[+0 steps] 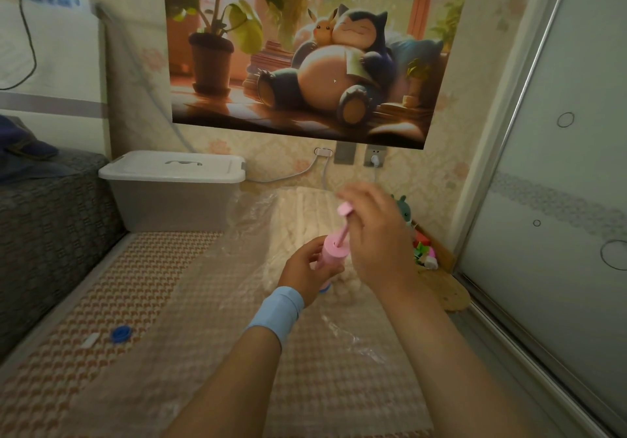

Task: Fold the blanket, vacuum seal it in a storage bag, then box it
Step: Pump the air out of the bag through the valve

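Left hand (305, 269) grips the pump (331, 253) upright on the bag (258, 224); right hand (378, 237) grips its raised plunger (345, 211). Box (169, 200) lidded.

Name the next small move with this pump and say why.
Probably push the plunger down: the right hand holds the rod of the pink pump drawn out, the left hand grips its barrel on the storage bag, and the bag looks loose round the blanket.

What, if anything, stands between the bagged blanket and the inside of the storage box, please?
The white lid sits closed on the storage box, so it blocks the opening. The bagged blanket lies just right of the box; nothing visible lies between them.
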